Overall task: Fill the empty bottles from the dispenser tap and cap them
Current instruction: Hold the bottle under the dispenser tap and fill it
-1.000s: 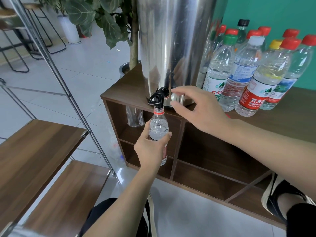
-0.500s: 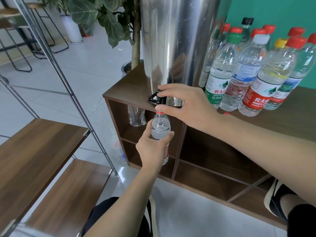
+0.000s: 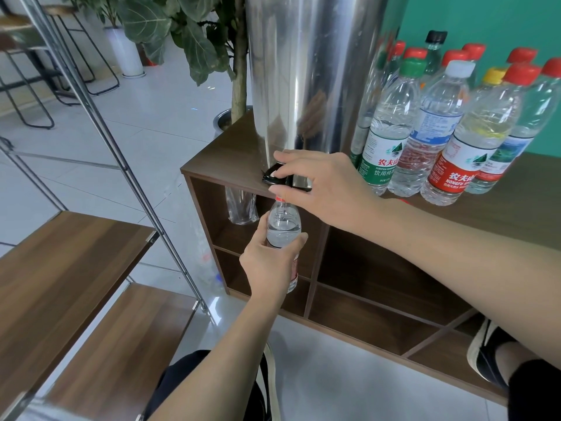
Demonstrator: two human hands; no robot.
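The left hand [image 3: 267, 265] grips the small clear bottle [image 3: 283, 229] around its lower body, holding it upright, long axis vertical and open neck pointing up just under the black tap [image 3: 273, 175] of the steel dispenser [image 3: 306, 74]. The right hand [image 3: 328, 185] pinches that tap lever between thumb and fingers; a second ago it hovered open beside the tap, not touching. Capped bottles [image 3: 449, 123] stand on the bench [image 3: 522, 208] to the right.

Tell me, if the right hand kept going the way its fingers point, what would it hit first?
The right hand already pinches the black tap, its fingers pointing leftward. Beyond the tap lies only open air above the cabinet top, then probably the plant's trunk, though depth is unclear.
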